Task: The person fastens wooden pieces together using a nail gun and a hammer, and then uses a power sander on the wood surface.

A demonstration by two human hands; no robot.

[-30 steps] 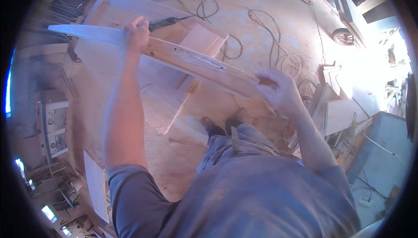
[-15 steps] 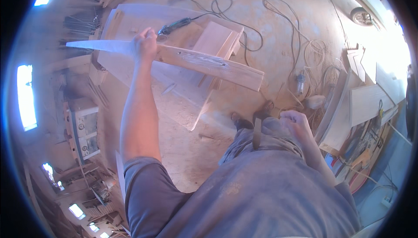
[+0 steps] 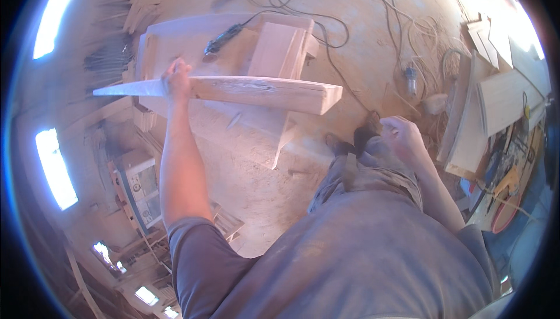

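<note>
My left hand (image 3: 178,81) is wrapped round a long, thick wooden plank (image 3: 256,90), gripping it left of its middle. The plank lies crosswise in the air in front of me, over a low worktable (image 3: 175,34). Its left end looks pale in the light, and the right end shows a squared cut face and rough grain on top. My right hand (image 3: 402,135) hangs by my right hip with its fingers curled in, and nothing shows in it. Beyond the plank, a corded angle grinder (image 3: 223,41) rests on the worktable, beside a pale wooden piece (image 3: 271,49).
Cables (image 3: 388,12) loop across the dusty floor beyond the worktable. A clear plastic bottle (image 3: 411,81) stands to the right. Boards (image 3: 504,100) lean at the far right, near a handsaw with an orange handle (image 3: 508,183). Stacked timber (image 3: 143,7) lies at the far left.
The plank has swung nearly level, its right end rising in view, still in my left hand. My view has shifted a little. My right hand stays curled at my hip.
</note>
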